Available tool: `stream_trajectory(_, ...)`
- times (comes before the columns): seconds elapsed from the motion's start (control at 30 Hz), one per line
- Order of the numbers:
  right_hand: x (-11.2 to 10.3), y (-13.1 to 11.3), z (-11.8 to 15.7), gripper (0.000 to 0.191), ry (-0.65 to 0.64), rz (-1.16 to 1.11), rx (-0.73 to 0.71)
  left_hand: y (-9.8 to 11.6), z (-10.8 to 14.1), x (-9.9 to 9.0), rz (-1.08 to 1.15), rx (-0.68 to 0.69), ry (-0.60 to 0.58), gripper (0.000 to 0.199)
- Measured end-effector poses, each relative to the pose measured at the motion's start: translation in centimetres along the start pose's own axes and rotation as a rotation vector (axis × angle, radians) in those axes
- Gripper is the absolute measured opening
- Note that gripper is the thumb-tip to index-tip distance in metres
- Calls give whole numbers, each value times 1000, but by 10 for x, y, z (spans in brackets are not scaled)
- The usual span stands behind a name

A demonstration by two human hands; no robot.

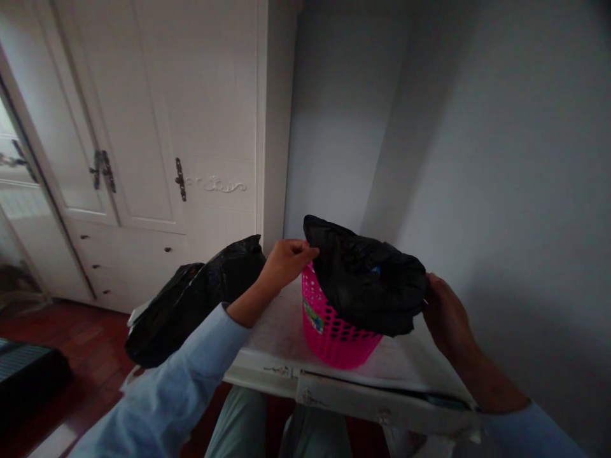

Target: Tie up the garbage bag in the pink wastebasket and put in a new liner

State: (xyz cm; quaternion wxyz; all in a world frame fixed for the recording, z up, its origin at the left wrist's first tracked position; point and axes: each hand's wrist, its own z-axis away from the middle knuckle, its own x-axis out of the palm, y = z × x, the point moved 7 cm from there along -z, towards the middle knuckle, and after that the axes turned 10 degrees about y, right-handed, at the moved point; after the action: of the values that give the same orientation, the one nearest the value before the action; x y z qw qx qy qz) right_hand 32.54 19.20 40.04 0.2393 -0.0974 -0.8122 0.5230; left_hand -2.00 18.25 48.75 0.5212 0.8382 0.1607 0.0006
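- So the pink basket (pixel 341 346) is standing upright on the white table (pixel 279 331), a bit low and right of dead centre, around 5 o'clock in the view. Treat it as the middle of the clock for the rest.
- A black bag (pixel 367 286) is spread all over its mouth, super crinkled, with the edge hanging down outside the rim toward 5 o'clock. Tiny blue patch (pixel 376 270) showing in the folds.
- Left hand (pixel 286 262) is at 10 o'clock, thumb and fingers pinched together on the bag's edge, right up at the rim.
- Right hand (pixel 446 312) is at 3 o'clock, fingertips up against the bag's far side. It's pretty dark there and the fingers are partly hidden, so I honestly can't tell if it's gripping or just touching.
- There's a colourful sticker (pixel 313 317) on the basket wall at about 8 o'clock, below the left hand.
- Second black bag (pixel 195 305), shiny and lumpy, lies at 9 o'clock, partly behind the light blue left sleeve (pixel 186 375).
- White wardrobe (pixel 205 121) with dark handles is back at 10 o'clock, plain grey wall (pixel 477 159) at 1 to 2.
- Red tiled floor (pixel 107 337) way out past 9.
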Motion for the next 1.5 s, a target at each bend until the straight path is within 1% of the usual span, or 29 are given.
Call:
stream_trajectory(0.1,10,1,17,30,-76,-38,23,-21,23,-17,439,-134,176,36)
stream_trajectory(0.17,13,7,23,32,-111,-27,2,-45,42,-21,614,-252,241,38)
stream_trajectory(0.2,13,13,26,35,-125,-18,-7,-59,52,-19,650,-324,245,40)
stream_trajectory(0.27,12,29,31,41,-125,20,-18,-89,70,-7,659,-496,209,47)
stream_trajectory(0.33,7,49,36,50,-98,114,-31,-116,84,7,628,-625,142,51)
stream_trajectory(0.43,-4,71,43,57,-57,301,-65,-144,94,25,581,-699,41,52)
stream_trajectory(0.5,-10,74,46,58,-66,350,-93,-153,96,29,573,-727,-9,53)
stream_trajectory(0.53,-12,70,46,58,-71,342,-106,-155,95,28,572,-732,-11,53)
stream_trajectory(0.57,-15,65,45,57,-72,314,-115,-155,92,22,565,-712,22,53)
stream_trajectory(0.6,-17,57,43,57,-58,272,-120,-151,86,13,543,-655,89,53)
stream_trajectory(0.63,-20,47,40,55,-31,225,-122,-143,79,0,498,-555,181,53)
stream_trajectory(0.7,-22,23,32,50,39,143,-147,-113,65,-26,358,-267,356,50)
stream_trajectory(0.73,-21,8,29,47,70,118,-183,-93,59,-34,277,-110,397,48)
stream_trajectory(0.77,-18,-8,26,43,95,101,-237,-73,53,-37,207,31,392,46)
stream_trajectory(0.8,-13,-26,25,39,111,94,-311,-55,47,-36,150,152,350,45)
stream_trajectory(0.83,-7,-45,24,37,124,87,-395,-39,41,-32,98,254,282,44)
stream_trajectory(0.9,8,-83,26,30,140,103,-563,-19,31,-19,-1,375,129,43)
stream_trajectory(0.93,20,-100,27,24,103,145,-632,-16,26,-14,-36,390,83,43)
stream_trajectory(0.97,36,-113,28,17,4,220,-682,-17,23,-11,-53,372,72,43)
stream_trajectory(1.0,55,-121,29,15,-153,321,-711,-22,20,-12,-48,329,95,45)
stream_trajectory(1.03,76,-123,30,19,-346,434,-722,-30,18,-13,-18,270,131,48)
stream_trajectory(1.1,109,-115,33,24,-710,635,-727,-51,21,-13,99,136,172,54)
stream_trajectory(1.13,120,-108,32,26,-840,708,-741,-63,24,-11,168,64,156,57)
stream_trajectory(1.17,129,-101,29,30,-928,766,-766,-74,29,-6,234,-4,121,60)
stream_trajectory(1.23,142,-87,15,46,-1006,877,-830,-93,40,5,324,-111,26,65)
stream_trajectory(1.3,152,-73,-5,58,-1007,1014,-865,-106,50,14,337,-167,-54,70)
stream_trajectory(1.33,157,-68,-16,58,-996,1076,-869,-112,53,17,329,-187,-84,72)
stream_trajectory(1.43,170,-60,-39,43,-982,1182,-832,-129,59,20,319,-288,-130,77)
stream_trajectory(1.5,178,-59,-49,45,-968,1200,-768,-138,58,19,306,-379,-135,79)
